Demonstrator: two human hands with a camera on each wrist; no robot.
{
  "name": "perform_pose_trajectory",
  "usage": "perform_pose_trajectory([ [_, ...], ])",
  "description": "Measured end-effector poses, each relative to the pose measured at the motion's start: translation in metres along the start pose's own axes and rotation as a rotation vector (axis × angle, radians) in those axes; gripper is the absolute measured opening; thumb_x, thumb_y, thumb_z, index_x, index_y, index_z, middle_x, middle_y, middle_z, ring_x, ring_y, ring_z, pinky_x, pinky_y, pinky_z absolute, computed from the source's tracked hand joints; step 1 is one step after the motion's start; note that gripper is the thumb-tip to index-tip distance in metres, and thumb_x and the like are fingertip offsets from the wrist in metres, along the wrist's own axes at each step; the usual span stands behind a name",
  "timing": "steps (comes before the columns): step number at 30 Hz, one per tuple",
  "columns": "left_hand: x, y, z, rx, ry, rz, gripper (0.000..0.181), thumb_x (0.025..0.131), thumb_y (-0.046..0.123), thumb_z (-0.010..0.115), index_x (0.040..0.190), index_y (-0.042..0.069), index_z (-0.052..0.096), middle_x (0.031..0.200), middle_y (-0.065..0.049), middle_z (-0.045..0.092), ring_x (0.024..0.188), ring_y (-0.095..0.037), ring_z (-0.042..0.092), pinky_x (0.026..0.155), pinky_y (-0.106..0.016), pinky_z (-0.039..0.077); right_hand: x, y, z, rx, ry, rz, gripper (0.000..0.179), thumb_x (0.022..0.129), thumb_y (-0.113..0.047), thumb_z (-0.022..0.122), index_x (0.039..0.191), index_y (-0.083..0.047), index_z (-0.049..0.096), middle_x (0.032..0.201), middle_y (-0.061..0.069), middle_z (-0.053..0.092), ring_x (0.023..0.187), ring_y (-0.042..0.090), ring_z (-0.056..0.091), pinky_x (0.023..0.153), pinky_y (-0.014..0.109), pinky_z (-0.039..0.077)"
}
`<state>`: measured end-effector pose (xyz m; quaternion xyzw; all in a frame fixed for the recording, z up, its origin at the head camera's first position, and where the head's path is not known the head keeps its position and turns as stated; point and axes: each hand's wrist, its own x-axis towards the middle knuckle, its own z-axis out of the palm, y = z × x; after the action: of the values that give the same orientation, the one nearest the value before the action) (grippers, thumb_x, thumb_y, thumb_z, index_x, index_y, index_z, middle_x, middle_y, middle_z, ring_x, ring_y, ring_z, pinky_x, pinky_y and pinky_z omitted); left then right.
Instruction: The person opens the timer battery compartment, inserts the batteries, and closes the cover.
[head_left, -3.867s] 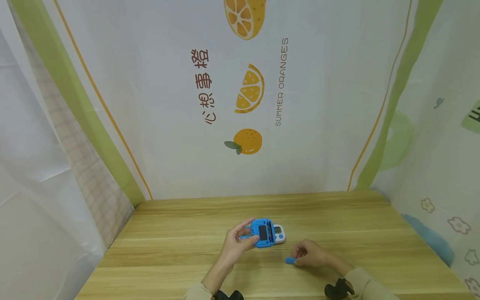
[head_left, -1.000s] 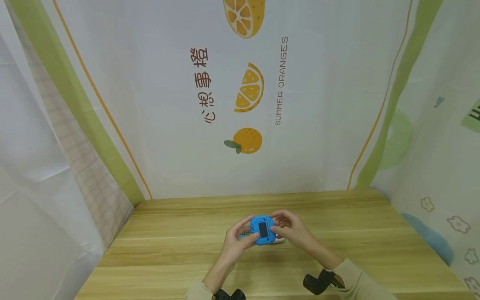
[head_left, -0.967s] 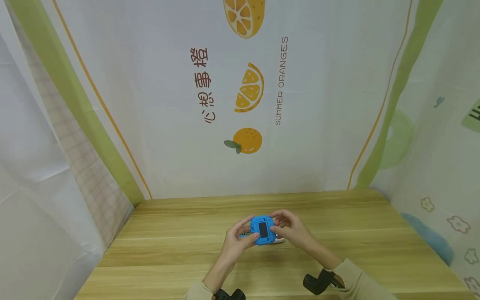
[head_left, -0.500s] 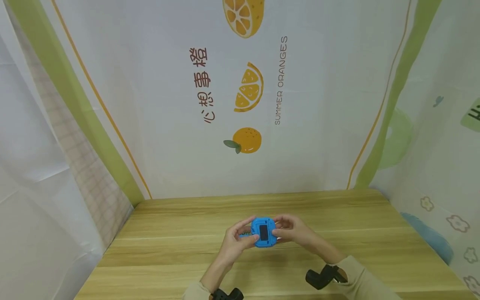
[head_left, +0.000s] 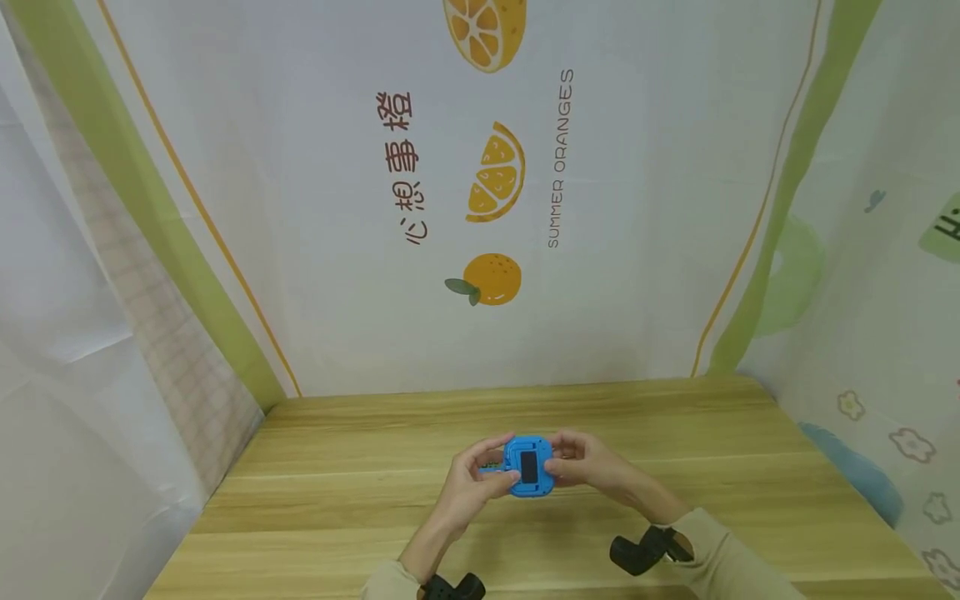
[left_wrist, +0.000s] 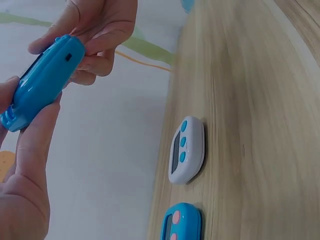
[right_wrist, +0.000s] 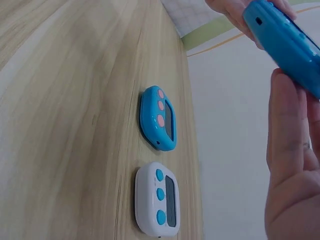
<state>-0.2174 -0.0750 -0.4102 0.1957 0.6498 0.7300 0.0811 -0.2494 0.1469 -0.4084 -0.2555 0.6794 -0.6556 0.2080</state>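
Note:
Both hands hold a blue digital timer [head_left: 530,467] above the table, its back with a dark rectangle facing the head camera. My left hand [head_left: 467,487] grips its left edge, thumb on the back. On the opposite edge, my right hand [head_left: 596,468] pinches it, with the thumb on the back and the other fingers behind. In the left wrist view, the timer [left_wrist: 47,82] is seen edge-on between the two hands. The battery slot seen earlier on its back is now covered over by blue plastic.
On the wooden table [head_left: 337,500] lie a white timer with blue buttons [right_wrist: 145,200] and a blue timer with pink buttons [right_wrist: 150,120], side by side beyond the hands. The held timer hides the white one in the head view. A printed curtain [head_left: 337,333] stands behind the table.
The right hand has brought a small blue cover from the table to the timer, whose battery slot was uncovered. Its fingers have since settled around the right edge. The left hand keeps its grip.

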Motion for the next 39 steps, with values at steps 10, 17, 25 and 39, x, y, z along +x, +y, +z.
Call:
perform_pose_trajectory([
  [10,0.003,-0.002,0.008,-0.056,0.019,0.047,0.053,0.084,0.004,0.058,0.133,0.002,0.036,0.107,-0.017,0.050,0.092,-0.026,0.060,0.079,-0.036,0.050,-0.003,-0.001,0.003,0.031,0.018,0.024,0.042,0.094,-0.025,0.045,0.117,0.009,0.045,0.100,0.010,0.058,0.088,0.022,0.059,0.082,0.043,0.048],
  [17,0.003,-0.005,0.011,-0.049,0.087,0.072,0.053,0.086,0.005,0.056,0.133,0.004,0.032,0.111,-0.018,0.048,0.101,-0.029,0.055,0.083,-0.035,0.049,-0.006,-0.002,0.007,0.058,0.053,0.025,0.046,0.090,-0.019,0.053,0.119,0.013,0.040,0.103,0.013,0.058,0.095,0.030,0.057,0.087,0.048,0.043],
  [25,0.005,-0.006,0.015,0.017,0.131,0.070,0.050,0.089,0.010,0.053,0.132,0.005,0.029,0.113,-0.015,0.047,0.086,-0.015,0.056,0.069,-0.020,0.045,-0.007,-0.005,0.011,0.008,0.181,0.023,0.047,0.088,-0.022,0.056,0.120,0.010,0.040,0.103,0.011,0.056,0.095,0.022,0.056,0.086,0.037,0.047],
  [39,0.010,-0.008,0.022,0.043,0.385,0.136,0.025,0.084,0.007,0.059,0.107,-0.003,0.055,0.101,-0.012,0.055,0.093,-0.017,0.055,0.074,-0.022,0.047,-0.011,-0.008,0.012,-0.041,0.372,-0.024,0.040,0.084,-0.016,0.062,0.113,0.005,0.046,0.106,0.013,0.052,0.098,0.022,0.053,0.087,0.039,0.045],
])
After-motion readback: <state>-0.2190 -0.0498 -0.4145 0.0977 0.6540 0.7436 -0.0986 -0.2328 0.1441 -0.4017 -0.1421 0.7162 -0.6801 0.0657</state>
